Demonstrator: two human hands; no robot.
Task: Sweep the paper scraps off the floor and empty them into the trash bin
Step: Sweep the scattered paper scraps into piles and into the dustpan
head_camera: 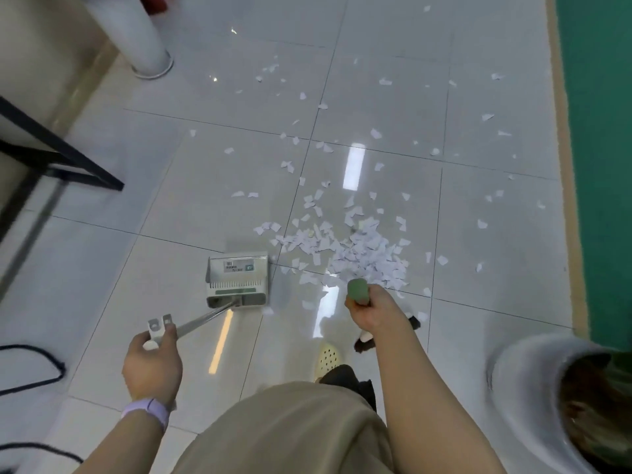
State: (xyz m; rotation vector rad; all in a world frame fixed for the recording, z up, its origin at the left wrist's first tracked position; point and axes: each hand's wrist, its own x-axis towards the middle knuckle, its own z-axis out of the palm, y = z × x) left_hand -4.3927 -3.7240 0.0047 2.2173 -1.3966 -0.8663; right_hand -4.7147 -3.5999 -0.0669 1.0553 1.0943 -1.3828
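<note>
Head view: white torn paper scraps lie heaped on the glossy grey tiled floor, just right of the grey metal long-handled dustpan. Left hand has fingers curled round the dustpan's handle end. Right hand, near the heap, grips the green-capped broom handle. White-lined trash bin stands well right of the dustpan.

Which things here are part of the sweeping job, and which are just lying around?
For the job: paper scraps, dustpan in left hand, broom handle in right hand, trash bin.
Lying about: black cable, black frame, white post.
</note>
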